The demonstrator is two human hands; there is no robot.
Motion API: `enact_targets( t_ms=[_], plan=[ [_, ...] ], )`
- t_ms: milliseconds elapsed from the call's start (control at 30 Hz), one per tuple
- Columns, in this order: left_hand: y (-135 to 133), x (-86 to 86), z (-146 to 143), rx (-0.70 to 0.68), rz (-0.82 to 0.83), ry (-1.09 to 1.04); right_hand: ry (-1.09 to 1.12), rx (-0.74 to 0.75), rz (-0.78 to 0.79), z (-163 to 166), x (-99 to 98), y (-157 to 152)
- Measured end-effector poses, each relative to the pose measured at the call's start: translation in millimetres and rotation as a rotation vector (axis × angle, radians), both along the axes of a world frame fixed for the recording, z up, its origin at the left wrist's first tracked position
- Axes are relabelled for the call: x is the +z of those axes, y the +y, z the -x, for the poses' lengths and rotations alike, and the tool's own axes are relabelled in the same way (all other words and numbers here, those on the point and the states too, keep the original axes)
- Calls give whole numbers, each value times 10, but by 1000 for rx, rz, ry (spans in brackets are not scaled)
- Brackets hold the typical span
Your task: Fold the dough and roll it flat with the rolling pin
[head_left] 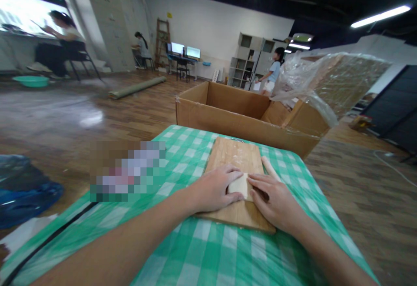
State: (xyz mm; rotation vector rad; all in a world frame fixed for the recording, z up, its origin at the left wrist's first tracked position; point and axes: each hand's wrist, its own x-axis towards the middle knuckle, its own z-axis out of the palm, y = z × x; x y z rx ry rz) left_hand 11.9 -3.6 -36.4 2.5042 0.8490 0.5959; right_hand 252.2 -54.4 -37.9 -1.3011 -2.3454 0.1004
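Observation:
A flat, pale piece of dough (238,186) lies on a wooden cutting board (234,153) dusted with white flour. My left hand (220,188) grips its left side, the fingers at the far edge and the thumb at the near edge. From the right, my right hand (276,199) closes its fingers on the other side of the dough. Both hands partly hide it. Beside the board's right edge, partly behind my right hand, rests a pale stick like a rolling pin (269,167).
A green and white checked tablecloth (208,255) covers the table. On its left lies a blurred-out object (130,168) with a black cable (52,238). A large cardboard box (228,114) stands just beyond the far edge. Several people are farther off in the room.

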Motion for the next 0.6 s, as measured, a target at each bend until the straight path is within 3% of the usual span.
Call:
enact_targets(
  t_ms=[233, 500, 600],
  plan=[
    [54, -58, 25, -15, -17, -88, -71, 24, 73, -29, 54, -42],
    [176, -92, 65, 234, -69, -139, -74, -21, 57, -40, 51, -23],
    [160, -71, 68, 208, -59, -84, -74, -7, 35, -38, 45, -20]
  ],
)
